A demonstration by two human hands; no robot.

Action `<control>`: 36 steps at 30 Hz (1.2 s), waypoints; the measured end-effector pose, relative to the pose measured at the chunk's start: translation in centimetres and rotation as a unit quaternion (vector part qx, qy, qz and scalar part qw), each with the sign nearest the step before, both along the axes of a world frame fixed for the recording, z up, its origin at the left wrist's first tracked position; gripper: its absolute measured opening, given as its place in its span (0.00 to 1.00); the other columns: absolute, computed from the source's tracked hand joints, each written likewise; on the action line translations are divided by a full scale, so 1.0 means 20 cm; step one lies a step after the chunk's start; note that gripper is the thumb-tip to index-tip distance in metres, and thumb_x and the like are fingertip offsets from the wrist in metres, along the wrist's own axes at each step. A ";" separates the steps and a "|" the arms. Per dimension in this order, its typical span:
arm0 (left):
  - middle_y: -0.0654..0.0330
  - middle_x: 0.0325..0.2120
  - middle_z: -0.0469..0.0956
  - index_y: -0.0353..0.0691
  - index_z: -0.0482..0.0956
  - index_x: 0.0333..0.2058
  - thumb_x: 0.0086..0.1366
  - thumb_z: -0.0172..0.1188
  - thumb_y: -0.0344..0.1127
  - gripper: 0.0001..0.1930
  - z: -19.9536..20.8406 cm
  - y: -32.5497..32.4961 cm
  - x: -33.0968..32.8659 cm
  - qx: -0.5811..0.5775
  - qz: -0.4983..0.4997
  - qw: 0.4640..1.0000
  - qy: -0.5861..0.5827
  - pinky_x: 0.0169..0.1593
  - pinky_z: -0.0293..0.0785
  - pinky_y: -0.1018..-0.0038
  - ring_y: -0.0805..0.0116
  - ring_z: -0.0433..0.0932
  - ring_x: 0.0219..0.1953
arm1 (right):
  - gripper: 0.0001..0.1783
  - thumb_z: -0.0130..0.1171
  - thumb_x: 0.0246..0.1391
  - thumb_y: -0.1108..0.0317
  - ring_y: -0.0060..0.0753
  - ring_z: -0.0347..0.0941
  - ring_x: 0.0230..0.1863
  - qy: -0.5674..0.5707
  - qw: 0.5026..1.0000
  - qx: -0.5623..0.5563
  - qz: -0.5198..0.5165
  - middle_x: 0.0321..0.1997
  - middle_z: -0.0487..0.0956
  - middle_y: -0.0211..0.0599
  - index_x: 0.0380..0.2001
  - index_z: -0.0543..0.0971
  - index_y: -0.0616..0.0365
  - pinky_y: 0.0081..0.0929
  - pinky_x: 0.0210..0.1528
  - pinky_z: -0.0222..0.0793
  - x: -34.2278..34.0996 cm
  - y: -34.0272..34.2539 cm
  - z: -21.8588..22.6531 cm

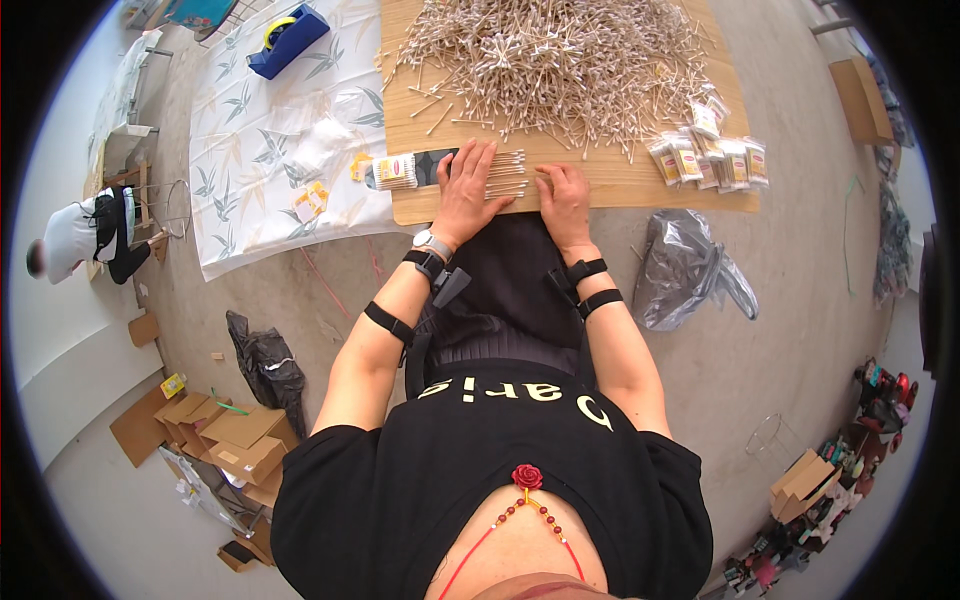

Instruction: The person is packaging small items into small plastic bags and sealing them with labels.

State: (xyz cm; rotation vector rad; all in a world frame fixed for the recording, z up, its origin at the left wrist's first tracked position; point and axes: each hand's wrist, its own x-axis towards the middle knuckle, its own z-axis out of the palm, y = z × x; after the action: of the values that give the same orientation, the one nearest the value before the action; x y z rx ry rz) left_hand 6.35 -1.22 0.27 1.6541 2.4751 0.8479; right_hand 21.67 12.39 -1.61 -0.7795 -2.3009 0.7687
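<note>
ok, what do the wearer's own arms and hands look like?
The left hand and right hand are ungloved. Black short sleeves cover the upper arms. Each forearm has two black straps; dark, blocky attachments sit by the ones nearer the wrists. A round, pale-faced watch is on the left wrist only.

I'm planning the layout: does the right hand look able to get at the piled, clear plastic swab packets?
Probably yes: the brown wooden tabletop between the right hand and the packets looks unobstructed.

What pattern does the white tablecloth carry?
The white tablecloth carries scattered leaf sprays, grey-green and pale beige; it shows best in the head view.
</note>
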 end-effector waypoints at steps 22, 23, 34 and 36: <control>0.57 0.48 0.75 0.47 0.81 0.48 0.59 0.71 0.37 0.18 -0.06 -0.02 -0.05 0.051 0.114 0.991 -0.037 0.59 0.60 0.57 0.53 0.70 0.56 | 0.18 0.65 0.57 0.64 0.44 0.71 0.57 -0.079 0.989 0.113 0.053 0.54 0.78 0.36 0.52 0.82 0.45 0.44 0.61 0.62 -0.10 -0.05 0.04; 0.58 0.45 0.75 0.47 0.83 0.44 0.59 0.71 0.37 0.14 -0.05 0.00 -0.06 0.041 0.107 0.993 -0.041 0.57 0.61 0.57 0.54 0.71 0.53 | 0.18 0.65 0.57 0.63 0.44 0.71 0.58 -0.080 0.988 0.122 0.054 0.55 0.78 0.36 0.52 0.83 0.44 0.44 0.62 0.62 -0.11 -0.06 0.04; 0.60 0.42 0.77 0.46 0.83 0.34 0.56 0.69 0.34 0.06 -0.06 0.09 -0.17 0.021 0.045 0.999 -0.019 0.57 0.61 0.57 0.56 0.73 0.52 | 0.18 0.66 0.58 0.62 0.44 0.70 0.60 -0.092 0.988 0.113 0.056 0.57 0.76 0.38 0.52 0.83 0.42 0.46 0.63 0.61 -0.14 -0.07 0.01; 0.60 0.42 0.78 0.46 0.83 0.34 0.56 0.69 0.34 0.06 -0.05 0.10 -0.18 0.015 0.038 0.999 -0.016 0.57 0.61 0.57 0.56 0.73 0.51 | 0.18 0.66 0.58 0.62 0.45 0.70 0.60 -0.092 0.988 0.111 0.057 0.57 0.76 0.38 0.52 0.83 0.42 0.46 0.63 0.61 -0.13 -0.07 0.01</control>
State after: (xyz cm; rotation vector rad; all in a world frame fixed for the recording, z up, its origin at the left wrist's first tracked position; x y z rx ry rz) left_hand 2.83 0.74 -0.75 1.5521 2.5303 0.9176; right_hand 19.04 10.97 -1.42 -0.6458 -2.5613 0.4939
